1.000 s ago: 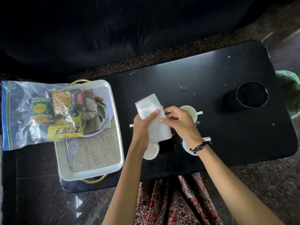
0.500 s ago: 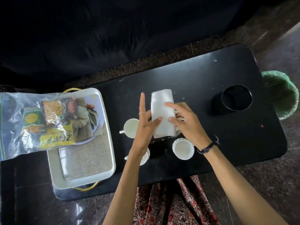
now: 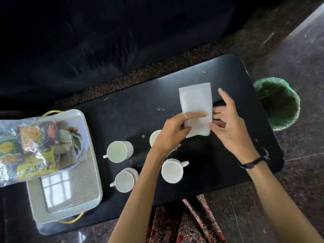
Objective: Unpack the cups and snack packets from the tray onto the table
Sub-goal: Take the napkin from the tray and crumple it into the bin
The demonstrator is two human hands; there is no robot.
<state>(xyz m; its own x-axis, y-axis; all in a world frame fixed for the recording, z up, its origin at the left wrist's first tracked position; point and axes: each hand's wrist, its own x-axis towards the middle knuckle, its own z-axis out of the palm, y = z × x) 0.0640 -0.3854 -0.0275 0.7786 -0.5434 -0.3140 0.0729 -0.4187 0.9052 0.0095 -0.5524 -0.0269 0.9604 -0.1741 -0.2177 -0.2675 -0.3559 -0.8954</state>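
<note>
Over the table [image 3: 140, 102], left hand [image 3: 172, 132] pinches the pouch [image 3: 196, 104] by its left edge; right hand [image 3: 228, 127], fingers loose, touches its right edge; cups [image 3: 117, 151] stand by the table's near edge.

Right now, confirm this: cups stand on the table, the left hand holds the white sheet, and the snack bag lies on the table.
One thing is wrong: the head view shows the snack bag lying on the tray, overhanging its edge. The cups stand on the table and the left hand holds the white sheet.
</note>
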